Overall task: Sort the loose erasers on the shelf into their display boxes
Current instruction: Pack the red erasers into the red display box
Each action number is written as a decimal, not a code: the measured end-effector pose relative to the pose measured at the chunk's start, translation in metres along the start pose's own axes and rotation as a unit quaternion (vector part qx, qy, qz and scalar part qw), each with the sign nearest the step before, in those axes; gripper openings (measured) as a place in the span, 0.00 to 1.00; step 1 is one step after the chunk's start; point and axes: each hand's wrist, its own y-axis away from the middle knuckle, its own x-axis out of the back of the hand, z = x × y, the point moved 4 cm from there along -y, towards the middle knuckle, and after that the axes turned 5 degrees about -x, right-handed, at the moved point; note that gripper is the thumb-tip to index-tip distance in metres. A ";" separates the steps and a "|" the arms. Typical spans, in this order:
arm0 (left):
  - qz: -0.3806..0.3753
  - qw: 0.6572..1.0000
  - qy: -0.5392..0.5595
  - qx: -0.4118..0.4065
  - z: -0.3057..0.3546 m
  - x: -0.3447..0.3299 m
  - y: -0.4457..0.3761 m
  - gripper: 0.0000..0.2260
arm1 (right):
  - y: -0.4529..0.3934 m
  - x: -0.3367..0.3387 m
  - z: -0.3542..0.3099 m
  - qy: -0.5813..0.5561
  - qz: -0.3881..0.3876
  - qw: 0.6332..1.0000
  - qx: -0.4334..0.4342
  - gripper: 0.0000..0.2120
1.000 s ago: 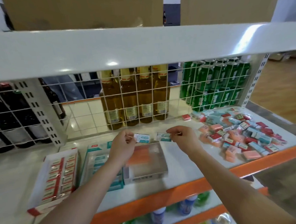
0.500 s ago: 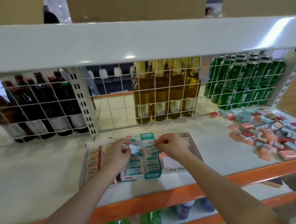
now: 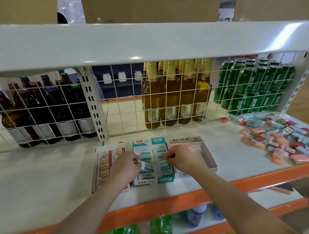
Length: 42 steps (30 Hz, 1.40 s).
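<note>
Your shelf (image 3: 46,178) carries three display boxes side by side near its front edge, and the big pile of loose erasers (image 3: 283,138) lies well apart from them, far over to the right, so your right arm has the shorter reach back to it. Of the three, the red box (image 3: 106,164) sits on the left, the teal box (image 3: 153,161) in the middle, and the silver box (image 3: 205,153), which looks mostly unfilled, on the right, with its near-left corner hidden under your wrist. All three run long from near to far, and the teal box's erasers lie crosswise in two columns. Both your hands hang right over the teal box: your left hand (image 3: 125,167) above its left column, pinching a small teal eraser (image 3: 143,164) at the fingertips, and your right hand (image 3: 181,159) above its right column, fingers curled and pinched on what looks like another teal eraser (image 3: 165,158), though it is mostly hidden. Each eraser already sits above its own column, so the drop should be straight down, long side kept crosswise.
</note>
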 end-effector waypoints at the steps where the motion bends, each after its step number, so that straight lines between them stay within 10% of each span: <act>1: -0.004 1.000 -0.013 -0.001 -0.001 0.001 0.000 0.11 | 0.000 -0.001 -0.001 0.017 0.001 1.000 0.002 0.09; 22: -0.128 0.985 -0.071 -0.088 0.022 -0.011 -0.014 0.06 | -0.008 0.004 -0.001 0.153 -0.014 0.985 0.076 0.10; 42: -0.129 0.963 -0.064 -0.229 0.197 -0.102 -0.060 0.10 | 0.012 0.149 0.173 0.196 0.091 0.975 -0.049 0.14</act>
